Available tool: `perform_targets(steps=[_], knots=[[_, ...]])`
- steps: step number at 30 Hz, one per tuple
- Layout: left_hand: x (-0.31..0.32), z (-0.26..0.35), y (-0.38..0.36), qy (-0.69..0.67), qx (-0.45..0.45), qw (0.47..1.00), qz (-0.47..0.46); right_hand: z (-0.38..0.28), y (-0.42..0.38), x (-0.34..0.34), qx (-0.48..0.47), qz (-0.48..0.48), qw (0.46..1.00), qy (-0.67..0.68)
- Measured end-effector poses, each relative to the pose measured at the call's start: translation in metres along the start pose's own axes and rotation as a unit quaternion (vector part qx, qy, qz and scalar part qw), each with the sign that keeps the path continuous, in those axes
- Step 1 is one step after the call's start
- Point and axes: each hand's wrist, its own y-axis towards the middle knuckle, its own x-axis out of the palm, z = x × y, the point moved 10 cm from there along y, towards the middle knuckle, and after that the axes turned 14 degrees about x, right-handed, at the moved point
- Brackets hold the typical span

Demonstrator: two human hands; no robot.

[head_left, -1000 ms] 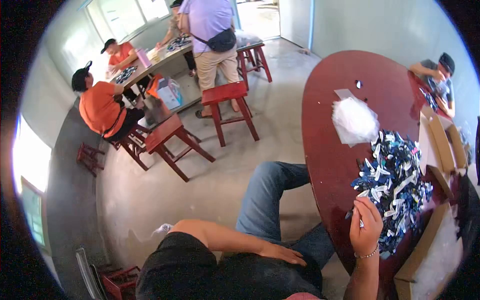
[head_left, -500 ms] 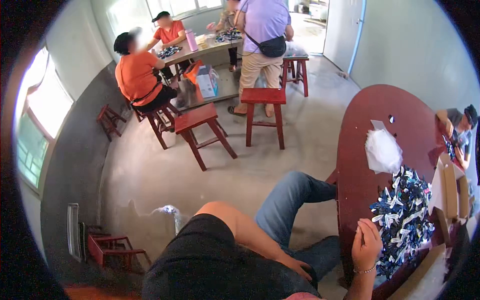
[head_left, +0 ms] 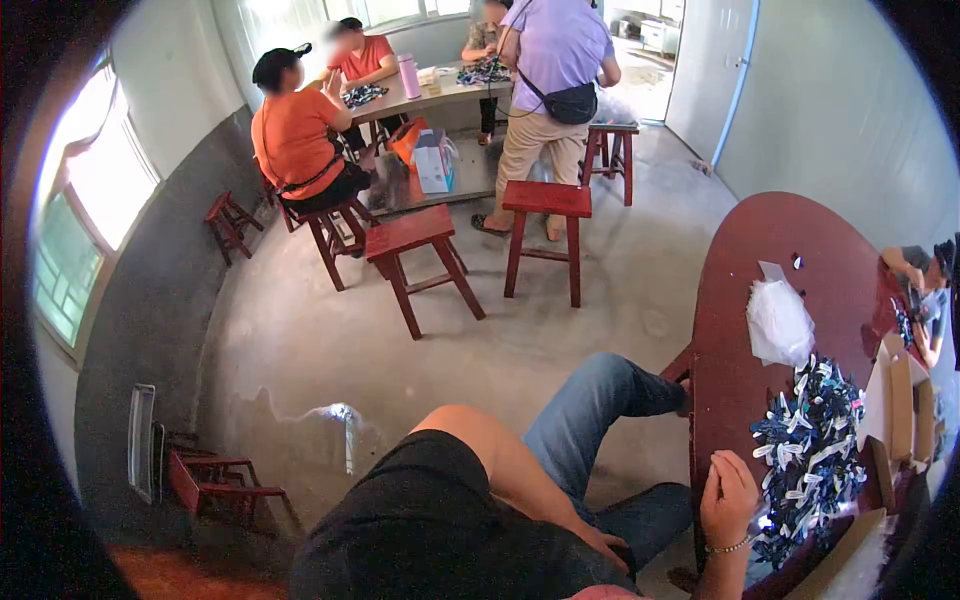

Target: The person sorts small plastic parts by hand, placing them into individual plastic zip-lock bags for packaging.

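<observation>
My right hand, with a bracelet at the wrist, is raised at the near edge of the dark red table. Its fingers are curled together, and I cannot make out anything between them. Right beside it lies a heap of dark and white small pieces. My left hand rests low on my jeans, its fingers loosely laid down and partly hidden.
Clear plastic bags and an open cardboard box are on the table. A person sits across it. Red stools stand on the floor. Several people are around a far table, one standing.
The view has shifted, so the room sits slightly to the right. At the far table, the person in orange has raised a hand toward the face. My hands keep nearly the same pose.
</observation>
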Motion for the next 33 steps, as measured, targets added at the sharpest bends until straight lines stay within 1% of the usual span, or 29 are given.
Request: perform_targets(steps=[6,9,14,16,17,18,19,23,25,26,28,29,31,32,33], knots=[[-0.002,-0.003,0.002,-0.036,0.026,0.998,0.033,0.0,0.0,0.005,-0.012,-0.007,1.0,-0.016],[-0.001,-0.006,0.004,-0.058,0.037,0.996,0.05,0.001,0.0,0.005,0.007,-0.018,1.0,0.003],[-0.004,0.0,0.004,-0.092,0.05,0.991,0.077,0.001,0.001,0.005,0.006,-0.019,1.0,0.006],[-0.001,0.019,0.003,-0.095,-0.003,0.995,0.009,0.001,0.001,0.004,0.008,-0.022,1.0,0.01],[0.002,0.007,0.002,-0.096,-0.003,0.995,0.009,-0.001,0.002,0.003,0.009,-0.023,1.0,0.011],[0.004,-0.007,0.002,-0.072,0.032,0.997,0.022,-0.002,0.002,0.002,0.01,-0.024,1.0,0.013],[0.001,-0.004,0.004,-0.048,0.068,0.996,0.034,-0.001,0.002,0.002,0.012,-0.024,1.0,0.014],[0.003,-0.006,0.007,-0.022,0.047,0.999,-0.003,0.0,0.002,0.0,0.012,-0.027,0.999,0.021],[-0.006,-0.003,0.005,-0.015,0.108,0.992,0.068,0.0,0.002,-0.001,0.014,-0.029,0.999,0.02],[-0.006,-0.007,0.004,-0.017,0.107,0.992,0.068,0.001,0.003,-0.001,0.021,-0.036,0.999,0.021],[-0.006,0.0,0.003,-0.077,0.085,0.992,0.047,0.002,0.003,0.0,0.029,-0.045,0.998,0.022],[-0.006,-0.004,0.004,-0.079,0.084,0.992,0.047,0.001,0.003,0.0,0.025,-0.047,0.998,0.022],[-0.006,0.005,0.003,0.031,0.21,0.977,0.033,0.001,0.002,0.0,0.022,-0.05,0.998,0.022],[-0.002,-0.004,0.001,0.03,0.21,0.977,0.034,0.0,0.002,0.001,0.022,-0.059,0.998,0.02],[-0.005,-0.009,0.001,-0.009,0.196,0.978,0.069,0.0,0.002,0.003,0.022,-0.069,0.997,0.018]])
